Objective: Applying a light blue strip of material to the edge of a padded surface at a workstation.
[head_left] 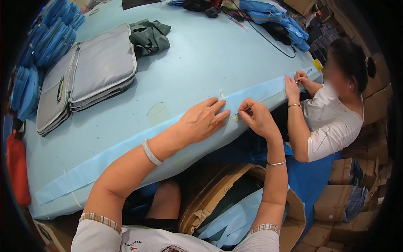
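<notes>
A long light blue fabric strip [113, 154] lies along the near edge of the table. My left hand [203, 119] rests palm down on it, fingers stretched and slightly spread, holding nothing. Just right of it, my right hand [257, 118] pinches a thin pen [262, 98], its slender end pointing up and to the right. The pen's tip is low by the strip's near edge and too small to make out. A short whitish mark or scrap [222, 93] is just beyond my left fingertips.
Grey padded fabric panels [103, 63] are stacked at the left, with dark green cloth [149, 37] beside them. Blue folded bags [54, 38] pile up behind. A co-worker [331, 122] at the right works on the strip's far end. Below, a cardboard box [210, 195] holds blue strips.
</notes>
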`<state>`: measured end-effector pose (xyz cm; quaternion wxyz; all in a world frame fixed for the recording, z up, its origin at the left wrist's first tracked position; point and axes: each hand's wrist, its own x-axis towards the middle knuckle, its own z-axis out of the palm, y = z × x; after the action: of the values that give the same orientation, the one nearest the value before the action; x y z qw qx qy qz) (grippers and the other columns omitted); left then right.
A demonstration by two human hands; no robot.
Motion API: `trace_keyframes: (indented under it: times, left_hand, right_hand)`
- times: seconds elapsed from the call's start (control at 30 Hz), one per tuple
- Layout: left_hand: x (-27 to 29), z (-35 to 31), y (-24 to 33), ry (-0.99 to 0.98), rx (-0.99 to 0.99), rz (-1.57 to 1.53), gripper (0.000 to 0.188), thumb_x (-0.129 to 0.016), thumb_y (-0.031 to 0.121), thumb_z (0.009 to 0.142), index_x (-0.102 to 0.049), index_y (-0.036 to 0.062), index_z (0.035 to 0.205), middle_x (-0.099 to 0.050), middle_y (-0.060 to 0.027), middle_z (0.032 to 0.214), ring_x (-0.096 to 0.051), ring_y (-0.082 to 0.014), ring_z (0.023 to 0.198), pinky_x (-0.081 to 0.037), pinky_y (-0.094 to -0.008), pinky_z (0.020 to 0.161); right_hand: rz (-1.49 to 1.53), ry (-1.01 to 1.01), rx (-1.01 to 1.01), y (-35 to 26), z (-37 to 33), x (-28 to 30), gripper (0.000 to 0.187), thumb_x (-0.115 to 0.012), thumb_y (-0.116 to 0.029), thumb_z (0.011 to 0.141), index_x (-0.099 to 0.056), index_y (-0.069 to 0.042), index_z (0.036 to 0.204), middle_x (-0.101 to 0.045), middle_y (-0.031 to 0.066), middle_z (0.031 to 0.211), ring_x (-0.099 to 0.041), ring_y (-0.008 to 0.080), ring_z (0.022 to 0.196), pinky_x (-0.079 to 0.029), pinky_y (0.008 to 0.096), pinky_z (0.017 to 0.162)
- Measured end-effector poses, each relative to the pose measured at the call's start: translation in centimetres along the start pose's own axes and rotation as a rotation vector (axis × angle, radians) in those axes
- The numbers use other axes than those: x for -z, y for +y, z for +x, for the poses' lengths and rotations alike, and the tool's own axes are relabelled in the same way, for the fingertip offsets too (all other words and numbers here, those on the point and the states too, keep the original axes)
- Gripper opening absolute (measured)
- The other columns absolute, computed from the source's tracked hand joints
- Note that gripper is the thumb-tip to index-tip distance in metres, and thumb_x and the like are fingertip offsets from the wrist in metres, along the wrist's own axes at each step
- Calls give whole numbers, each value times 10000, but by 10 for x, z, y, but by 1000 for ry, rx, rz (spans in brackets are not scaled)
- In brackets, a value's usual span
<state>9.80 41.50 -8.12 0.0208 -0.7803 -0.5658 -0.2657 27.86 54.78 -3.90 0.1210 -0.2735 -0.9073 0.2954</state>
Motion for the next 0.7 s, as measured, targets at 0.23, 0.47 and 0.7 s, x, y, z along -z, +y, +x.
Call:
trace_keyframes:
  times: [0.23, 0.47, 0.7]
  left_hand:
    - [0, 1, -3, -6, 5, 1, 315, -620, 211, 874, -559, 87, 1158, -536, -133, 1216, -533, -274, 1097, -471, -347, 939]
    - [-1, 0, -2, 14, -5, -2, 315, -623, 211, 876, -557, 89, 1159, -535, -137, 1204, -535, -273, 1094, -475, -345, 930]
    - [0, -1, 7, 1, 50, -50, 329, -639, 229, 868, -549, 90, 1153, -541, -127, 1048, -556, -272, 1011, -501, -365, 810]
  right_hand:
    - [373, 107, -71, 14, -3, -8, 136, -614, -116, 899, -586, 16, 912, -621, 58, 739, -623, 108, 693, -507, 248, 652]
    - [566, 417, -77, 14, -19, -24, 171, -569, -140, 962, -611, 10, 1029, -635, 43, 809, -601, 92, 731, -497, 222, 674]
    - [394, 666, 40, -33, -44, -60, 199, -467, -137, 1011, -597, -14, 1097, -670, 98, 835, -642, 145, 754, -511, 261, 679]
